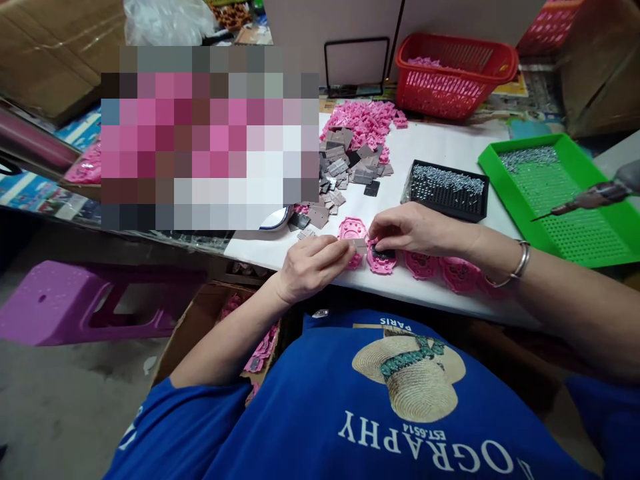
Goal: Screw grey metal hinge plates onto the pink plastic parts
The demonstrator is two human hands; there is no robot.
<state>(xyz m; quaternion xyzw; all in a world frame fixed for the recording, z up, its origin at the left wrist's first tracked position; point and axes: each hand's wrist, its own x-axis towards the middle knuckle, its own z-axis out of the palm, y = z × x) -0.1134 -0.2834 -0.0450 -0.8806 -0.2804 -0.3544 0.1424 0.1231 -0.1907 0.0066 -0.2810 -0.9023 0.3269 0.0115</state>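
Note:
My left hand [317, 263] pinches a thin grey plate [357, 244] between thumb and fingers, over the edge of a pink plastic housing [352, 228]. Just to the right, my right hand [407, 230] has its fingers bent together at a dark plate [385, 254], which lies in a second pink housing [382, 267]. Its fingertips are partly hidden. More pink housings [419, 266] sit in a row along the table's front edge, partly under my right forearm.
Grey plates [367, 160] and small pink parts [360, 120] lie heaped behind my hands. A black holder of screws [447, 187] stands beside a green tray [530, 243], with an electric screwdriver [595, 197] above it. Behind is a red basket [440, 93]. A purple stool [65, 300] stands at left.

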